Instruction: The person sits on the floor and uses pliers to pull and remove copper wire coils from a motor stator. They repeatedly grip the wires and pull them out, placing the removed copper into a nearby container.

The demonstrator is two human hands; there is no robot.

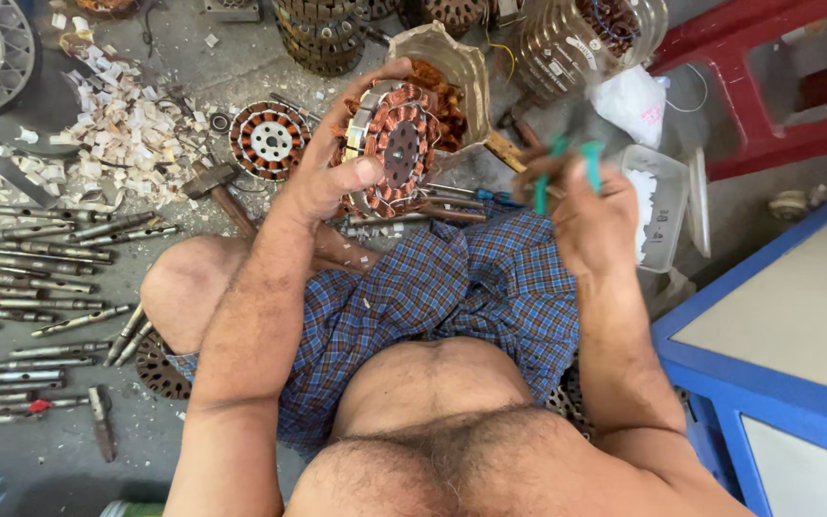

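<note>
My left hand (332, 163) grips a round motor stator (396, 144) wound with copper wire, held upright in front of me above my lap. My right hand (586, 215) is blurred by motion and holds a tool with green handles (567, 163), just to the right of the stator and apart from it. I sit on the floor in blue checked shorts (452, 297).
Another wound stator (268, 140) lies on the floor beyond my left knee, next to a hammer (217, 187). Several metal rods (31, 278) lie in rows at left, with paper scraps (126, 124) behind. A clear plastic box (658, 206), red stool (768, 86) and blue cabinet (777, 325) stand at right.
</note>
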